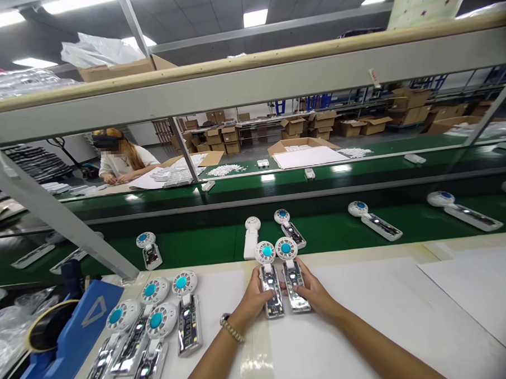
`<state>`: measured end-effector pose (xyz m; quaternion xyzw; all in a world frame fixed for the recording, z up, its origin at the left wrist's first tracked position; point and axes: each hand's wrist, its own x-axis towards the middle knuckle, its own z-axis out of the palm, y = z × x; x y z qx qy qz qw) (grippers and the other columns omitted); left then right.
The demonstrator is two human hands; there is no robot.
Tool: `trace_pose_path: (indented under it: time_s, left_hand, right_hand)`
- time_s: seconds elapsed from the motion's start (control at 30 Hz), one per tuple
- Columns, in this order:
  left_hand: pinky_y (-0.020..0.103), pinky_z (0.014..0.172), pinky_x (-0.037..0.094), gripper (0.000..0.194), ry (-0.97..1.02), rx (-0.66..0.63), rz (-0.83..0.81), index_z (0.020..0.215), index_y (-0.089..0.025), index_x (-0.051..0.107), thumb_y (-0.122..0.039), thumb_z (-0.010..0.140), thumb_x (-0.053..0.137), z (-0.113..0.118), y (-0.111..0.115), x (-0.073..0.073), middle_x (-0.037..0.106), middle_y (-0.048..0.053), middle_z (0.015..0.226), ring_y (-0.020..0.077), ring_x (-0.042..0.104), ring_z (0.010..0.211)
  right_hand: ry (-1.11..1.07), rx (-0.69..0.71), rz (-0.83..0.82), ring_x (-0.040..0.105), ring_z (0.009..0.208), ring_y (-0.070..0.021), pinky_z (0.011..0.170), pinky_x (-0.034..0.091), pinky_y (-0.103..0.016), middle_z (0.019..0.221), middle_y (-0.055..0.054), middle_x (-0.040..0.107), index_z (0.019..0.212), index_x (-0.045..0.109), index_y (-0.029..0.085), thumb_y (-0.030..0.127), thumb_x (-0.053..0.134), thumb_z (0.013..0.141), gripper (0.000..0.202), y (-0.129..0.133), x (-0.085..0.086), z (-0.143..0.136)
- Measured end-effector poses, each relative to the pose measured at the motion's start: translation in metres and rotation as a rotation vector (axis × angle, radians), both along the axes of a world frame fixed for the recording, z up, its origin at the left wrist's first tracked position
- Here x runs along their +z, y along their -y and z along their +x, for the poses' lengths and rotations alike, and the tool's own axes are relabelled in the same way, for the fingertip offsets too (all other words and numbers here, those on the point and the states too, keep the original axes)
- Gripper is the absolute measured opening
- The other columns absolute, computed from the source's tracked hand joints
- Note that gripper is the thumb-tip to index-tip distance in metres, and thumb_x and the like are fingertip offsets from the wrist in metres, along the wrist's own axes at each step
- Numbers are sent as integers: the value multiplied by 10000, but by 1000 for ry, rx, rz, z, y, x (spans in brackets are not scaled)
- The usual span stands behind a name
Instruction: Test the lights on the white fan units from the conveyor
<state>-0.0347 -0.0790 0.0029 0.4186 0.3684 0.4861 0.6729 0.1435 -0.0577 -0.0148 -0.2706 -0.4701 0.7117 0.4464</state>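
Side by side above the white work surface, two small fans with clear-fronted handles are held upright. My left hand is closed round the handle of the left fan, its thumb on the front. The right fan is in my right hand, the thumb likewise on its handle. Both fans have round white heads with blue centres, and circuit boards show in the handles. Just beyond them, a white fan and another fan with its board showing lie on the green belt.
Several fans lie at the left, beside a blue tape dispenser. More fans are on the belt. A slanted metal post rises at the left. Across the line sits a person near white parts.
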Motion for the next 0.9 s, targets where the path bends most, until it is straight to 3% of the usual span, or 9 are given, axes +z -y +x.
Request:
trace_pose_path:
  time_s: [0.2, 0.3, 0.37, 0.5, 0.63, 0.77, 0.83, 0.9]
  left_hand:
    - [400, 840, 435, 680, 9, -8, 7, 1176, -181, 335, -195, 634, 747, 0, 2, 4, 599, 105, 971, 265, 575, 944]
    - [362, 793, 454, 573, 50, -6, -25, 1114, -174, 433, -266, 640, 740, 1, 1, 5, 604, 101, 973, 242, 589, 886]
    - [323, 714, 468, 436, 48, -3, -75, 993, -143, 524, -426, 694, 666, 1, -1, 2, 628, 95, 861, 216, 604, 766]
    - [302, 610, 467, 624, -72, 15, -173, 701, -105, 584, -698, 738, 394, 2, -6, -9, 585, 80, 534, 179, 560, 515]
    - [341, 581, 482, 640, -121, 83, -255, 677, -121, 563, -744, 681, 416, 4, -19, -10, 576, 77, 513, 184, 545, 464]
    - [337, 561, 475, 645, -446, 323, -159, 718, -108, 570, -723, 714, 376, -9, -59, 6, 602, 111, 629, 221, 587, 562]
    - [360, 664, 471, 599, -601, 462, -78, 854, -86, 569, -650, 756, 394, -24, -84, 18, 616, 148, 784, 274, 603, 761]
    - [391, 826, 413, 529, -698, 582, 9, 1043, -72, 499, -527, 774, 471, -38, -101, 28, 560, 188, 1027, 318, 502, 1032]
  right_hand:
    - [-47, -9, -60, 529, 1066, -258, 865, 431, -399, 1230, -72, 526, 1355, 226, 286, 320, 702, 666, 838, 0, 1, -1]
    - [-68, 47, -138, 607, 895, -235, 799, 449, -374, 1031, -52, 635, 1227, 419, 266, 349, 674, 686, 603, 0, 4, 0]
    - [-48, 104, -189, 626, 734, -221, 699, 462, -345, 854, -56, 673, 1073, 555, 214, 489, 576, 732, 439, 1, 7, 1]
    - [47, 164, -160, 520, 453, -149, 476, 395, -261, 538, -60, 619, 679, 666, 150, 689, 284, 772, 666, 6, 10, 0]
    - [224, 108, -153, 477, 394, -123, 448, 389, -247, 450, -55, 564, 507, 618, 146, 685, 189, 792, 746, -6, 15, -6]
    - [473, -144, -81, 554, 466, -165, 480, 443, -277, 520, -64, 601, 613, 608, 147, 644, 301, 792, 611, -59, 26, -11]
    - [519, -241, -46, 618, 640, -187, 567, 475, -279, 749, -85, 664, 850, 610, 143, 542, 426, 793, 443, -94, 35, -5]
    - [586, -336, -12, 619, 839, -205, 664, 485, -284, 1014, -111, 634, 1090, 514, 148, 428, 527, 765, 430, -127, 44, 11]
